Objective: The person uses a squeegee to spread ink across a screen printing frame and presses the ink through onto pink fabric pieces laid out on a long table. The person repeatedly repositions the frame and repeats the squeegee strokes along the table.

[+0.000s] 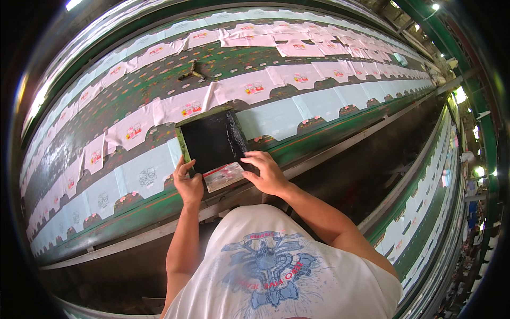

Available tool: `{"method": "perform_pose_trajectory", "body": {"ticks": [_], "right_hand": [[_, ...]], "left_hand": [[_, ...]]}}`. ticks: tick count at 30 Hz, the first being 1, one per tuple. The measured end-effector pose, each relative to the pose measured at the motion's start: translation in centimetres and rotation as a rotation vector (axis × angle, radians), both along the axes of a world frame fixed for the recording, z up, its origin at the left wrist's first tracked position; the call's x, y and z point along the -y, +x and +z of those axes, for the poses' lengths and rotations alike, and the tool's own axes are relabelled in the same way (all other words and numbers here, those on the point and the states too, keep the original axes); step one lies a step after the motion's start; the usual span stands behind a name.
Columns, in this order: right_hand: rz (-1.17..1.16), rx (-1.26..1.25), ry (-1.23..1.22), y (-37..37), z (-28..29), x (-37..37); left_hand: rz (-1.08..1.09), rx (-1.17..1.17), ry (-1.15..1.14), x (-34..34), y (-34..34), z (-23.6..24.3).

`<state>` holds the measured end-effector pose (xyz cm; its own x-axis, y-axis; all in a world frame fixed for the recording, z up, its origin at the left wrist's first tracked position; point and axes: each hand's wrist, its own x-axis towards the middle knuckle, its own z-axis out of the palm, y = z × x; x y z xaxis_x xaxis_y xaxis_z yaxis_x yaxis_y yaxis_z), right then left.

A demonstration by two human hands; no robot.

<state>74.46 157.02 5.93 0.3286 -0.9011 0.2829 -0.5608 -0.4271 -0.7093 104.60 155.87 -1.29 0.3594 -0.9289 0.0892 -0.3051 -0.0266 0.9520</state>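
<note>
A screen printing frame (210, 139) with a black mesh and a worn green-edged rim lies over the row of light blue fabric pieces (273, 114) along the table's near side. Dark wet ink streaks run down the inside of its right edge. My left hand (188, 182) grips the near left corner, thumb and fingers closed on the rim. At the near right corner, my right hand (264, 173) has its fingers bent over the rim. Between my hands, a whitish, red-stained strip (224, 177) forms the frame's near end. Blue pieces to the left carry dark outline prints (147, 176).
The long green table (234, 66) is spotted with paint. Rows of pink fabric pieces (255, 87) with colourful prints lie beyond the blue row. A dark T-shaped tool (192, 72) rests among them. A metal rail (340, 146) edges the table; another table (411, 223) stands right.
</note>
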Motion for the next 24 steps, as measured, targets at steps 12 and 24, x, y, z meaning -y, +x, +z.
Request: {"method": "perform_pose_trajectory", "body": {"ticks": [12,24], "right_hand": [[-0.006,0.214,0.071,-21.6,-1.3,2.8],[0.2,-0.077,-0.155,-26.0,0.6,5.1]], "left_hand": [[0.013,-0.042,-0.198,4.1,-21.0,0.2],[0.062,-0.293,-0.023,5.5,-27.3,-1.9]]}}
